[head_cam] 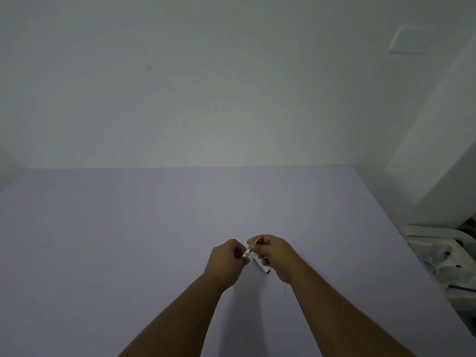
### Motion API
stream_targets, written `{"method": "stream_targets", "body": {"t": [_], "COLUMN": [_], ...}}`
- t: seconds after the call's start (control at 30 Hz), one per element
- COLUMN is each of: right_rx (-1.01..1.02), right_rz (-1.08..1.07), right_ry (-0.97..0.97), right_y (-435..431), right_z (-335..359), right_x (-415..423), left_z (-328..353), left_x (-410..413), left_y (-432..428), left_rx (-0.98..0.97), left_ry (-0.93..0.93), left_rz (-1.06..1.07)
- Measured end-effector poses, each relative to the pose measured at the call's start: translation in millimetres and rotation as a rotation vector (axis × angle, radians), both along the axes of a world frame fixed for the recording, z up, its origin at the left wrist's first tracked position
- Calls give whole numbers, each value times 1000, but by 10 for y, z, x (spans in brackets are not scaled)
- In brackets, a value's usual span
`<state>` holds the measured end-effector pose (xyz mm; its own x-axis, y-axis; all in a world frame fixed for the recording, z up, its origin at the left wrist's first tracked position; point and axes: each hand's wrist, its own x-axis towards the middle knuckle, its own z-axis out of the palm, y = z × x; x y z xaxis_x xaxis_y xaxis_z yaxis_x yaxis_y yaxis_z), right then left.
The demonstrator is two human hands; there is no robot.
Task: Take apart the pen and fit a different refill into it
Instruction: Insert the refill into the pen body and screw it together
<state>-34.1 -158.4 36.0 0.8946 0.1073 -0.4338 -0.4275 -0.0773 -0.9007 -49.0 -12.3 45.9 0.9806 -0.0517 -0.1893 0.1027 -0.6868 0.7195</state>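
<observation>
Both hands meet above the lilac table (128, 240), a little right of centre. My left hand (226, 261) pinches the clear end of a pen barrel (246, 253). My right hand (275, 253) holds a thin refill (255, 242) whose tip points toward that barrel. The two parts touch or nearly touch; which one I cannot tell. Below the hands a dark pen part (261, 266) lies on the table, partly hidden by my right hand.
A white wall rises behind the table's far edge. White plastic furniture (438, 253) stands off the right edge of the table. A thin pale piece (283, 289) lies on the table beside my right wrist.
</observation>
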Motion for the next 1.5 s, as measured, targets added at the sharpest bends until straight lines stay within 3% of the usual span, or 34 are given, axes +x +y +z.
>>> {"method": "stream_targets", "body": {"t": [0.13, 0.3, 0.43, 0.6, 0.73, 0.87, 1.03, 1.17, 1.33, 1.5], "right_rx": [-148, -20, -203, -68, -216, -63, -268, -80, -226, -96], "right_rz": [-1, 27, 38, 42, 26, 33, 33, 30, 18, 12], "right_ry": [35, 10, 31, -9, 14, -35, -7, -45, -12, -41], "right_y": [-8, -79, -98, -122, -87, -105, -50, -61, -42, -73], "right_z": [16, 62, 113, 104, 95, 73, 94, 75, 78, 68], "right_x": [17, 28, 53, 43, 42, 26, 46, 29, 45, 27], "left_z": [11, 29, 45, 57, 46, 48, 42, 43, 31, 20], "left_x": [4, 26, 32, 48, 35, 42, 37, 45, 40, 48], "left_y": [-31, -34, -86, -97, -109, -94, -91, -63, -72, -71], "left_rx": [13, 8, 16, 9, 14, 21, 29, 28, 41, 48], "left_ry": [3, 4, 1, 2, 6, 6, 7, 6, 7, 9], "left_rz": [-27, -25, -46, -38, -44, -39, -38, -27, -32, -37]}}
